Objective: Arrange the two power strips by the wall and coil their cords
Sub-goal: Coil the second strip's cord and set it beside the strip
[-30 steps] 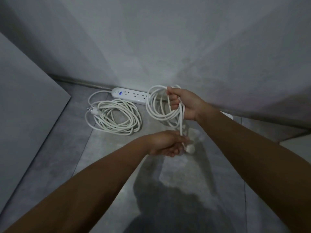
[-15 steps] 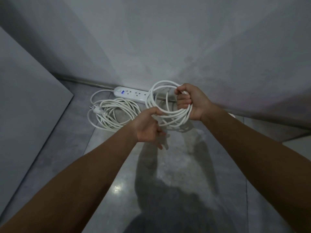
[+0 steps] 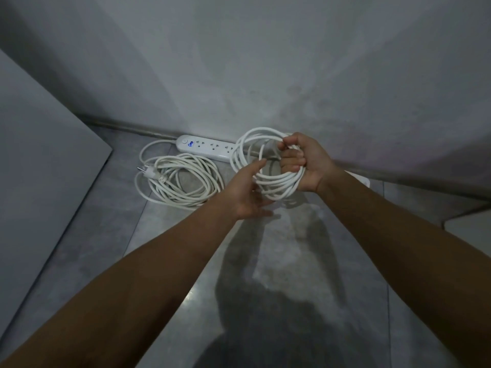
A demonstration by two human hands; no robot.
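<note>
right hand (image 3: 305, 166) clenches the coiled cord (image 3: 265, 166). left hand (image 3: 248, 193) open, steadying it. loosen the grip and the loops could spring apart.

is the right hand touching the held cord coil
Touching: the head view shows the right hand with fingers curled around the held coil, strands passing through the closed fist.

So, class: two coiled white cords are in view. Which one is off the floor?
The coil on the right, held up in the right hand. The other coil lies flat on the floor beside the power strip.
</note>
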